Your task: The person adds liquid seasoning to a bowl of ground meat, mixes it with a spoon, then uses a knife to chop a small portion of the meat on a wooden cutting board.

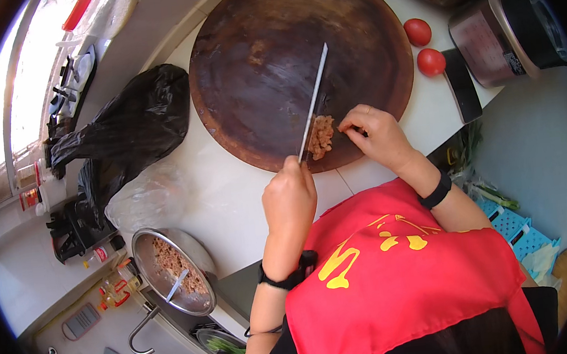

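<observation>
My left hand (290, 191) grips a kitchen knife (315, 93) by its handle, which the fingers hide. The blade is seen nearly edge-on, slanting up and away over a large round dark wooden chopping board (274, 71). Against the blade's right side lies a small heap of minced meat (321, 137) near the board's front edge. My right hand (376, 133) is just right of that heap, fingers bent and tips drawn together; I see nothing between them. A ring is on one finger.
Two tomatoes (431, 62) and a black flat object (461, 85) lie right of the board, near a canister-like appliance (486, 40). At left are a black plastic bag (151, 112), a clear bag (146, 201) and a steel bowl (200, 255) of minced meat with a utensil.
</observation>
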Motion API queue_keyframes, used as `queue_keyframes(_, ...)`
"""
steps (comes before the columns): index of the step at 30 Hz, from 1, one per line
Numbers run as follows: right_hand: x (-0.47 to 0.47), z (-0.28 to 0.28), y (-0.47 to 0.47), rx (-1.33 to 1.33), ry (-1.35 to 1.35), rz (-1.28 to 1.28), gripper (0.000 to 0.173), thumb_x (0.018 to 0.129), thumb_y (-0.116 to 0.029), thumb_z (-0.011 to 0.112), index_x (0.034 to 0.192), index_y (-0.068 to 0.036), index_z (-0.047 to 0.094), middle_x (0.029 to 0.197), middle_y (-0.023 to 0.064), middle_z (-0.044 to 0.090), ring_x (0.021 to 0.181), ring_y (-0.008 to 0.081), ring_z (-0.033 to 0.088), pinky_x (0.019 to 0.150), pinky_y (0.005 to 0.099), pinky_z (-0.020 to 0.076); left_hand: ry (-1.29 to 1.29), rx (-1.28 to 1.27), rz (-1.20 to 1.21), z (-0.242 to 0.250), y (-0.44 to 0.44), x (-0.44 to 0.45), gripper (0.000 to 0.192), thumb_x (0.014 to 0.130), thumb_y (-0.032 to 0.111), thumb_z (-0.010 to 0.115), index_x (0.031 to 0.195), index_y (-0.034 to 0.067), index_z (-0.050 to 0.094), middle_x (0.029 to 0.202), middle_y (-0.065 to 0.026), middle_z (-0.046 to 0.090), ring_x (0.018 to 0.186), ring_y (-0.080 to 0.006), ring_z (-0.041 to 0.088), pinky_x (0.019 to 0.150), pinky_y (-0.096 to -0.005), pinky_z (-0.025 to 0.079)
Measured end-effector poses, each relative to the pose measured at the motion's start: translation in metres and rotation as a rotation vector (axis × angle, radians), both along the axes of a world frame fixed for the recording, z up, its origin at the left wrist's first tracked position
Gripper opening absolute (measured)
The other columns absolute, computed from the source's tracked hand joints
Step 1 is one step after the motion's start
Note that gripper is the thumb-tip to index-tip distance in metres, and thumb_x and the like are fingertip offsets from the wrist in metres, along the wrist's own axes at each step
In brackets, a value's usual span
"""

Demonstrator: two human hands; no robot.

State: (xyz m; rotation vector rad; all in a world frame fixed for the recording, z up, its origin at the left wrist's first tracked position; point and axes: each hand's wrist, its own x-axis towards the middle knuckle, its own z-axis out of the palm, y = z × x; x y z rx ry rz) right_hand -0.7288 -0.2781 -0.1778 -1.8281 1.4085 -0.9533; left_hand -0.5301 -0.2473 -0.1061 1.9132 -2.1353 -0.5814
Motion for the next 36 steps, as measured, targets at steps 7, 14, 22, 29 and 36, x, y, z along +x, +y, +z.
queue_keyframes(7,0.0,-0.004,0.002,-0.038,0.011,0.02,0.01,0.077,0.003,0.064,0.085,-0.002,0.065,0.084,0.0112,0.063,0.076,0.0291,0.063,0.066,0.035,0.0506,0.024,-0.017,-0.005,-0.005,0.003,0.002,0.016,0.092,0.014,0.056,0.082,0.002,0.051,0.066,-0.02,0.061,0.059,-0.0416,0.06,0.052,-0.048,0.048)
queue_keyframes(14,0.001,-0.002,0.002,-0.002,0.016,0.012,0.008,0.077,0.0,0.062,0.083,-0.002,0.065,0.084,0.012,0.063,0.078,0.0318,0.063,0.069,0.0385,0.0515,-0.009,-0.003,-0.017,-0.006,0.008,-0.002,0.017,0.091,0.013,0.055,0.08,0.002,0.05,0.065,-0.0187,0.061,0.058,-0.0402,0.061,0.051,-0.0472,0.048)
queue_keyframes(22,-0.003,-0.001,0.006,-0.007,-0.007,0.014,0.007,0.077,-0.001,0.062,0.082,-0.003,0.065,0.083,0.0116,0.063,0.077,0.0314,0.063,0.069,0.0385,0.0515,-0.007,-0.032,-0.043,-0.004,0.011,-0.003,0.011,0.089,0.012,0.058,0.085,0.002,0.055,0.064,-0.0185,0.061,0.058,-0.0389,0.061,0.052,-0.0459,0.047)
queue_keyframes(29,-0.01,-0.001,0.01,-0.03,0.016,-0.009,0.007,0.077,0.0,0.062,0.082,-0.003,0.065,0.083,0.0114,0.063,0.077,0.0315,0.063,0.069,0.0385,0.0513,-0.084,0.005,-0.024,-0.007,0.014,-0.004,0.009,0.09,0.012,0.058,0.088,0.003,0.058,0.066,-0.0182,0.061,0.059,-0.0387,0.06,0.052,-0.046,0.046)
queue_keyframes(36,-0.016,0.001,0.014,-0.01,0.03,-0.005,0.008,0.076,0.001,0.063,0.082,-0.002,0.065,0.084,0.0115,0.064,0.077,0.0309,0.063,0.069,0.0372,0.0517,-0.021,-0.142,-0.081,-0.006,0.013,-0.003,0.012,0.091,0.013,0.057,0.088,0.002,0.057,0.062,-0.018,0.06,0.054,-0.039,0.059,0.049,-0.0453,0.047)
